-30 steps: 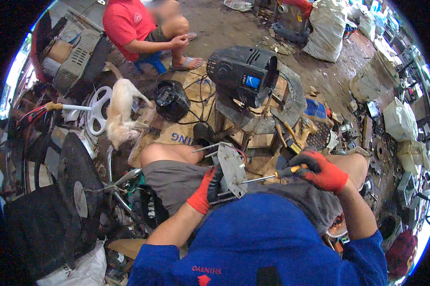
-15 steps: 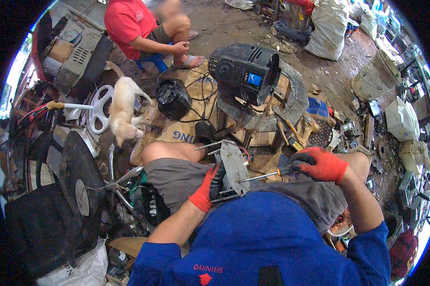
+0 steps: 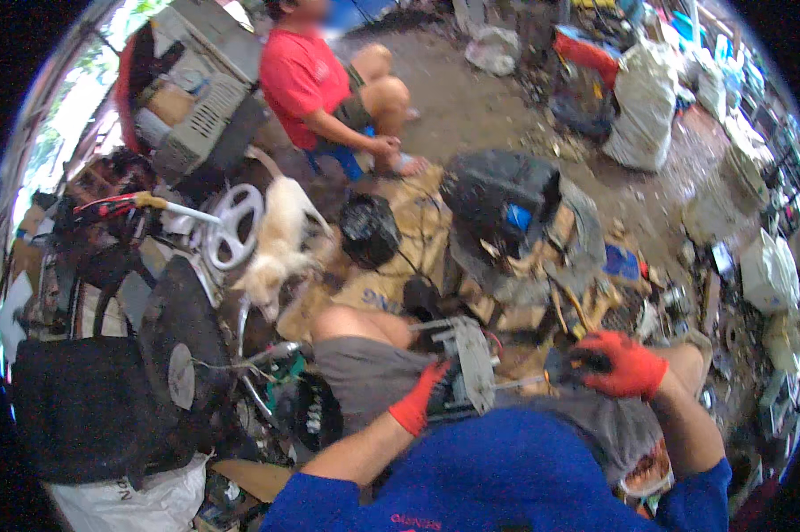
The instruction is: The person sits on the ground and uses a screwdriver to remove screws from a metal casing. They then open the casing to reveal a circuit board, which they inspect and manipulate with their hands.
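Observation:
My left hand [image 3: 422,399], in a red-and-black glove, grips a grey metal plate assembly [image 3: 475,363] with rods and a red wire, over my lap. A thin screwdriver shaft [image 3: 515,385] extends rightward from the plate, with a small yellow part at its outer end. My right hand [image 3: 615,363], gloved alike, is curled just beyond that end; what its dark fingers hold is blurred. In front lie a black motor housing [image 3: 502,191] on a round metal stand, a smaller black part [image 3: 369,230] with cables, and yellow-handled tools [image 3: 577,306].
A person in red [image 3: 307,89] sits low ahead. A pale dog [image 3: 280,222] is on the left beside a white wheel [image 3: 231,222]. A large dark disc [image 3: 174,319] and scrap crowd my left side; white sacks [image 3: 639,106] and a pale tub [image 3: 764,266] stand to the right.
The view has shifted, so the scene sits lower and farther right, and is now blurred. My right hand has drawn slightly away from the screwdriver shaft since a second ago.

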`<state>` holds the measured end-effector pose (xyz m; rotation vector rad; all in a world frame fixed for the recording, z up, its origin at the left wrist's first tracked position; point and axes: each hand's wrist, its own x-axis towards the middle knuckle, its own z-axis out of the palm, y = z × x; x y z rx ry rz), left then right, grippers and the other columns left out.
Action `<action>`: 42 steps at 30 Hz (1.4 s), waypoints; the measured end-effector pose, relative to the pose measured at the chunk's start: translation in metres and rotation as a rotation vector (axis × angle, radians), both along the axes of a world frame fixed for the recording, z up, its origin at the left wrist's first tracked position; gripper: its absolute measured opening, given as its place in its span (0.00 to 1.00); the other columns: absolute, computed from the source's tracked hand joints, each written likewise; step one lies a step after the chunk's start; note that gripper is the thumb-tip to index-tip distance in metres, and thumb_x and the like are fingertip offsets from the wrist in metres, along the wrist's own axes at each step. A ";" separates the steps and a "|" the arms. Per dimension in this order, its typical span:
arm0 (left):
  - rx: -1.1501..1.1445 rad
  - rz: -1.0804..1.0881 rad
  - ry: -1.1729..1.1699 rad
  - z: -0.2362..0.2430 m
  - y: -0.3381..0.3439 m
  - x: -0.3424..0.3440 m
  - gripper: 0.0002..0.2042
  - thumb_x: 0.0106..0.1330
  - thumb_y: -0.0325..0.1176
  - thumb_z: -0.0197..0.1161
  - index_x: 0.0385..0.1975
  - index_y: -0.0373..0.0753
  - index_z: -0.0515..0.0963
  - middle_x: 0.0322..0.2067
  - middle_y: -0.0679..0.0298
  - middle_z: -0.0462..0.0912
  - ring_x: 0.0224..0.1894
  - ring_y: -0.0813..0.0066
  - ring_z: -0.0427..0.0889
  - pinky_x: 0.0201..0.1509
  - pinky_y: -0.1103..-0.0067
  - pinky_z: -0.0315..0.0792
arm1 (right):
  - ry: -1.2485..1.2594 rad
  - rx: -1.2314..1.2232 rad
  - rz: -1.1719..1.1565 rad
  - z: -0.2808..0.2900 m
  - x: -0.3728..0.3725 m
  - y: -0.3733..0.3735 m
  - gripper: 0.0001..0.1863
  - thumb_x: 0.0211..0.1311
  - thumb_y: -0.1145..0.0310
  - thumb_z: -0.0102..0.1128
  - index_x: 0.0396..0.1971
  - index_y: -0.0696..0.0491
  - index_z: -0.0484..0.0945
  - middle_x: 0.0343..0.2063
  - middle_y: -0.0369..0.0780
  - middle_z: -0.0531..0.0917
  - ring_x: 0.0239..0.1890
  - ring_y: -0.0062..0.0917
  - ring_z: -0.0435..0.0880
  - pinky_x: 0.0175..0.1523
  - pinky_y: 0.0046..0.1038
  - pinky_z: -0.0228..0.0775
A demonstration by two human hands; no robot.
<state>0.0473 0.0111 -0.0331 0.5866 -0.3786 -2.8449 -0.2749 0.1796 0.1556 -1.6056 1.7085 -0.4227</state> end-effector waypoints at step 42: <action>0.090 0.050 -0.022 0.032 0.001 -0.014 0.28 0.71 0.47 0.63 0.69 0.46 0.67 0.62 0.63 0.76 0.59 0.66 0.80 0.63 0.63 0.75 | -0.611 0.199 -0.359 -0.010 -0.016 0.014 0.26 0.64 0.61 0.64 0.60 0.56 0.73 0.47 0.36 0.80 0.49 0.23 0.78 0.57 0.28 0.71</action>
